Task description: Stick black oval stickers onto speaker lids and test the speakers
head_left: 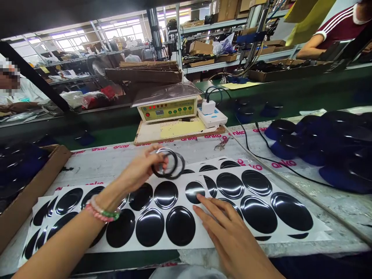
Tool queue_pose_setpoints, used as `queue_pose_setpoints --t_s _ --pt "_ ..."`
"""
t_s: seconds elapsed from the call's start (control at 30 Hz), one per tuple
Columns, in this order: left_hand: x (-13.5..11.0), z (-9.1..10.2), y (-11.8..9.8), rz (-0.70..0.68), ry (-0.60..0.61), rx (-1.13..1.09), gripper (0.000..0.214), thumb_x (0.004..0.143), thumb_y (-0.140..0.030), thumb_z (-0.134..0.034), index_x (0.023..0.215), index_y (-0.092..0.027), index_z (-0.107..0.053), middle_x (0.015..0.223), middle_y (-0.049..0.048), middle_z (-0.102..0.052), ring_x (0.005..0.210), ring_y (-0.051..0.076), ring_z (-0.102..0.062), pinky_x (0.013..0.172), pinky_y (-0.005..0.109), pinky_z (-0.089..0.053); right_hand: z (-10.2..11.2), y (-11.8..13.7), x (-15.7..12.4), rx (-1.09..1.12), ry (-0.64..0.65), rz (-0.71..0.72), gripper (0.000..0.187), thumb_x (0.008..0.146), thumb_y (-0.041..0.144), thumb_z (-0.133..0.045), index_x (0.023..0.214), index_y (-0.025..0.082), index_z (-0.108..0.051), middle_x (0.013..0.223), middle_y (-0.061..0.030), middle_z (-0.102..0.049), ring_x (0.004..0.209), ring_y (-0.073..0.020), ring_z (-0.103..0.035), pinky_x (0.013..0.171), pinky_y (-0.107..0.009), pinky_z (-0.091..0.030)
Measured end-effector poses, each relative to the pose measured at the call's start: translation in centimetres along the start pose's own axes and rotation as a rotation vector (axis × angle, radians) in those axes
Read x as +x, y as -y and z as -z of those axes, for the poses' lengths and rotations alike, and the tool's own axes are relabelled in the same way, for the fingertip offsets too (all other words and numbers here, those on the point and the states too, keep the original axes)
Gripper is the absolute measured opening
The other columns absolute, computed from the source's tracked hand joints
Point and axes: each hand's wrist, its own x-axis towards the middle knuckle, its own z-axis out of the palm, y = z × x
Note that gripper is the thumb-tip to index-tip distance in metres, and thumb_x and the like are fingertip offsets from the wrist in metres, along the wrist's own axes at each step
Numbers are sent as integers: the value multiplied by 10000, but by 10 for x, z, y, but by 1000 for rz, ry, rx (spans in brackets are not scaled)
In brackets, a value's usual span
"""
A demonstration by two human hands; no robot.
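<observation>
My left hand, with a beaded bracelet at the wrist, pinches thin black rings above the sheets; they look like two overlapping rings, slightly blurred. My right hand lies with its fingers stretched out on a white sheet of round glossy black stickers. Its fingertips touch or nearly touch a black disc on this sheet. More round black stickers lie on the overlapping sheets to the right, and others to the left.
Dark blue glossy bowl-shaped parts are piled at the right. A cardboard box holds similar parts at the left. Behind stand a control box and a power strip; a cable crosses the table. Two people work nearby.
</observation>
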Motion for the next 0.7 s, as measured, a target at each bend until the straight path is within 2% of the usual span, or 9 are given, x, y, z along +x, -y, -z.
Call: queue_pose_setpoints --t_s 0.1,0.17,0.27,0.33,0.43,0.5,0.57,0.63,0.7 --pt "-22 29 -10 34 -81 -221 314 735 -239 -521 1038 -198 -596 880 -16 -575 666 46 -574 668 153 -514 0 -8 0 -37 33 13 561 813 0 -432 1329 208 -509 1455 -48 -443 1215 -246 -482 928 -412 -518" --pt "-41 36 -14 66 -83 -375 306 725 -208 -598 1024 -212 -667 979 -4 -603 753 79 -620 738 188 -547 3 -12 2 -42 15 14 514 838 26 -423 1298 219 -547 1434 -49 -471 1227 -258 -484 941 -444 -508" --pt "-65 25 -15 45 -70 -448 188 786 -182 -643 949 -252 -705 1099 -2 -631 840 124 -662 775 215 -564 12 -6 10 77 -70 -85 358 907 171 -461 1224 252 -608 1330 -53 -576 1205 -271 -521 949 -470 -495" --pt "-75 8 -14 -23 -62 -415 132 835 -189 -632 917 -273 -691 1096 -16 -633 830 108 -661 759 196 -561 21 9 18 326 -129 -251 346 923 355 -501 1253 290 -584 1248 -53 -633 1134 -253 -581 910 -423 -522" --pt "-83 -17 -13 -123 -30 -319 122 872 -173 -596 905 -272 -659 1063 -22 -610 827 80 -637 736 168 -552 32 35 34 862 -134 -516 449 892 551 -490 1260 307 -575 1102 -60 -688 847 -194 -676 724 -323 -571" --pt "-86 -28 -13 -166 -18 -189 177 898 -142 -538 952 -282 -631 1088 -21 -590 816 68 -631 708 158 -550 38 48 43 1133 -126 -660 401 859 544 -552 1127 261 -648 910 -47 -707 649 -150 -652 582 -266 -551" --pt "-88 -33 -11 -263 -59 45 252 898 -94 -493 1014 -293 -596 1114 -19 -587 873 76 -633 732 158 -540 40 56 48 1243 -153 -761 289 828 469 -631 978 226 -678 738 -10 -673 533 -115 -601 486 -219 -506" --pt "-89 -38 -8 -385 -111 323 338 865 -37 -484 1085 -283 -556 1109 -13 -601 988 91 -610 825 159 -509 39 59 48 1225 -203 -716 206 820 411 -654 902 225 -687 710 2 -654 524 -104 -585 470 -200 -490" --pt "-90 -42 -5 -446 -116 504 445 818 7 -480 1171 -264 -499 1072 -9 -608 1006 86 -594 873 152 -477 34 62 46 1143 -245 -553 140 836 352 -635 900 245 -699 774 -3 -662 619 -113 -613 552 -199 -514"
